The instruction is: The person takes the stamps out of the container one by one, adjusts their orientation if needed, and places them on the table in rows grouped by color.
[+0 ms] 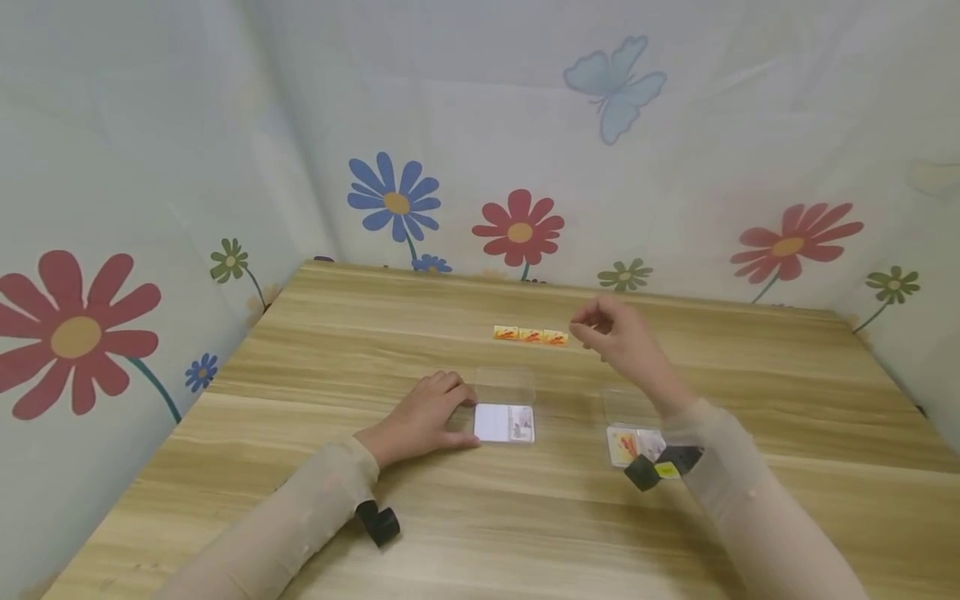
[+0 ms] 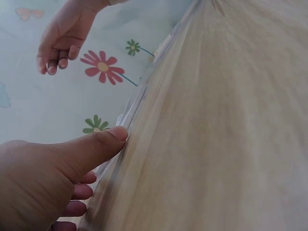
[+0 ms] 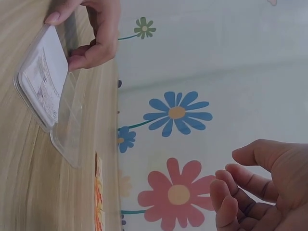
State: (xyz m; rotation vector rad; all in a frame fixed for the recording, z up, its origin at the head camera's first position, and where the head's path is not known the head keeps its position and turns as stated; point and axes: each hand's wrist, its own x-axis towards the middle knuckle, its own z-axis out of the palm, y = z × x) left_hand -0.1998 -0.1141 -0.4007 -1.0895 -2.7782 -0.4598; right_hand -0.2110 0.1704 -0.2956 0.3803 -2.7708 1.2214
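Note:
My left hand (image 1: 423, 415) lies flat on the wooden table (image 1: 375, 333). Its thumb (image 2: 98, 143) and fingertips touch the left edge of a clear plastic case (image 1: 504, 414), whose lid is folded open and which holds white cards. In the right wrist view the left hand (image 3: 91, 33) steadies the same case (image 3: 43, 82). My right hand (image 1: 615, 335) hovers above the table with loosely curled fingers (image 3: 240, 192) and holds nothing. It is just right of a row of three small orange cards (image 1: 530, 335). The right hand (image 2: 60, 41) also shows in the left wrist view.
A second clear case (image 1: 632, 437) with picture cards lies under my right forearm, partly hidden by the sleeve. Flower-printed fabric walls (image 1: 517, 225) enclose the table at the back and on both sides.

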